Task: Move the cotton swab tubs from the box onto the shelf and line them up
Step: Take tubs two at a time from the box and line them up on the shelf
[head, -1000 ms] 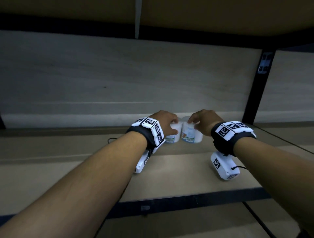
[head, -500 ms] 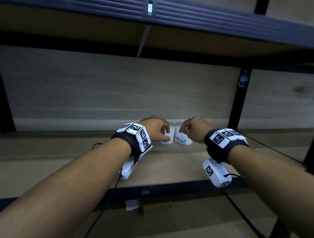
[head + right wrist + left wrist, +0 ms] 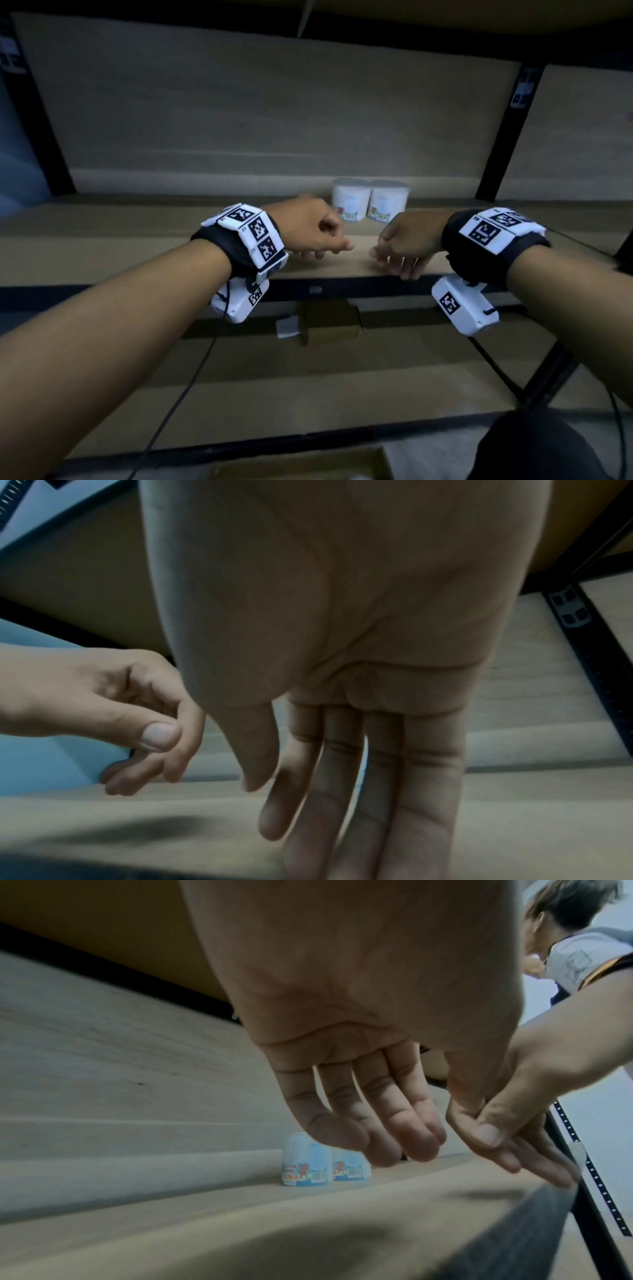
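Wooden shelf holds two tubs touching side by side at twelve o'clock. Left hand and right hand hang empty, fingers loose. Box at six o'clock probably holds more.

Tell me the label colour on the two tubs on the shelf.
Light blue, on the tubs; clearest in the left wrist view.

hands off the tubs, drawn back, fingers relaxed
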The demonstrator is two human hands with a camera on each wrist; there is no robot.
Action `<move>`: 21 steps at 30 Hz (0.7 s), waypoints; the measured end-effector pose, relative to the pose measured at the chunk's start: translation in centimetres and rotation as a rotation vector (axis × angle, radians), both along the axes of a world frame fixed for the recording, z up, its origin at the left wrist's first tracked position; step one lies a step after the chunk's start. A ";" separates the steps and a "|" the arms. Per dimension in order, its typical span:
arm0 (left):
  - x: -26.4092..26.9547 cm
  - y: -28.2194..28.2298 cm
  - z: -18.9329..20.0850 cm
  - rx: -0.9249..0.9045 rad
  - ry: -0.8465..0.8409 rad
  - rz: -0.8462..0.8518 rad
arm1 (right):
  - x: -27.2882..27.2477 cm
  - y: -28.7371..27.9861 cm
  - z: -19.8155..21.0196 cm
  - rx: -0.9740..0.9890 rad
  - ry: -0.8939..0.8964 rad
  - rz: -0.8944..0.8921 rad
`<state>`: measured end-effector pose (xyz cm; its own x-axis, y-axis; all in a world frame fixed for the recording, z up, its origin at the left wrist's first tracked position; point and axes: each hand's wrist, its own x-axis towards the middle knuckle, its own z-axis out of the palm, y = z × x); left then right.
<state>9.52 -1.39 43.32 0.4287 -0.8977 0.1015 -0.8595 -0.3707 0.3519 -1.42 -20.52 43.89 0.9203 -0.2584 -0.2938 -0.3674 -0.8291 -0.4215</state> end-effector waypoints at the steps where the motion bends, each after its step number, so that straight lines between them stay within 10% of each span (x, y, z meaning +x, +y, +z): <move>1: -0.6 0.5 -0.5 -0.003 -0.001 -0.002 | -0.3 0.3 -0.6 0.004 0.039 0.015; 21: -3.5 9.4 -23.8 0.123 0.364 0.115 | -1.1 6.9 -23.0 0.230 0.304 0.019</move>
